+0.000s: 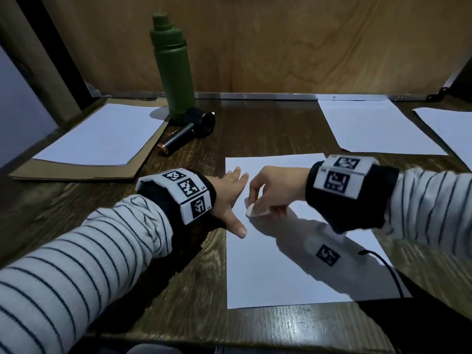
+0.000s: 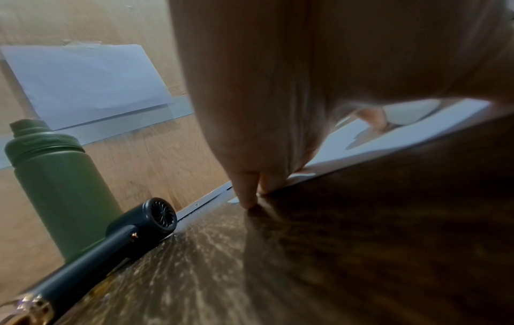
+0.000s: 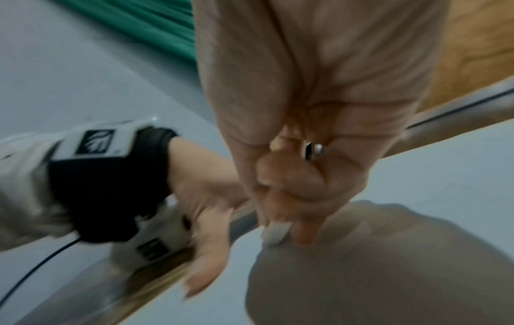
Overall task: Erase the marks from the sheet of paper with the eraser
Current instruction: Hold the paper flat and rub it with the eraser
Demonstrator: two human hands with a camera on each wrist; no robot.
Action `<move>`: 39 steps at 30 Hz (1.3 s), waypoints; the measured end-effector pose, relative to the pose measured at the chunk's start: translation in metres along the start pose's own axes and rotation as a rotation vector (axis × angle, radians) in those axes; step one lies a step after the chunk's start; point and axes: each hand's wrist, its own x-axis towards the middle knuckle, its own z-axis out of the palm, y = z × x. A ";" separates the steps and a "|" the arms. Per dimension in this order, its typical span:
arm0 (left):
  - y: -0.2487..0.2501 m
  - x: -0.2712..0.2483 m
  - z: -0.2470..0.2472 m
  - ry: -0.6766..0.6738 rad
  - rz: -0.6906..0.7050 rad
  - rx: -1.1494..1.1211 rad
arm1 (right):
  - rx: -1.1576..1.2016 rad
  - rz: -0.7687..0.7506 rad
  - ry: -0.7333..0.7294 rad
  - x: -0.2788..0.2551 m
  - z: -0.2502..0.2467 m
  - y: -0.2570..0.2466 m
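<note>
A white sheet of paper point(image 1: 281, 264) lies on the dark wooden table in front of me. My left hand point(image 1: 229, 198) lies flat with spread straight fingers on the sheet's left edge, pressing it down; its fingertips point(image 2: 250, 202) touch the table and the paper's edge. My right hand point(image 1: 265, 192) pinches a white eraser point(image 1: 255, 210) and holds its end on the paper near the left hand. In the blurred right wrist view the eraser point(image 3: 275, 233) shows below the curled fingers. I make out no marks on the sheet.
A green bottle point(image 1: 173, 70) stands at the back, with a small black handheld fan point(image 1: 194, 129) lying beside it. More white sheets lie at the left point(image 1: 102, 134) on brown card and at the back right point(image 1: 375, 126). A wooden wall closes off the back.
</note>
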 end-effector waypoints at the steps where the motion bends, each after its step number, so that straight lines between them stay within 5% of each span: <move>1: 0.000 -0.001 0.000 -0.002 -0.002 -0.001 | -0.006 0.007 0.019 0.004 -0.005 0.003; 6: 0.001 -0.004 -0.002 -0.018 -0.006 -0.008 | -0.052 -0.004 0.222 0.014 -0.012 0.011; 11: 0.001 -0.003 -0.002 -0.022 -0.005 -0.006 | -0.063 -0.081 0.007 -0.004 0.006 0.008; 17: 0.003 -0.005 -0.003 -0.029 -0.013 -0.003 | -0.040 -0.011 0.224 0.016 -0.014 0.016; 22: 0.001 -0.001 -0.002 -0.031 -0.008 0.004 | 0.006 -0.079 -0.008 -0.003 0.009 0.012; 28: 0.001 -0.002 -0.003 -0.032 -0.011 0.003 | -0.020 -0.018 0.210 0.015 -0.017 0.026; 33: 0.000 0.001 -0.002 -0.035 -0.012 0.015 | -0.019 -0.113 -0.041 -0.006 0.000 0.020; 39: -0.001 0.002 -0.001 -0.029 -0.003 0.013 | -0.103 -0.088 0.161 0.022 -0.018 0.024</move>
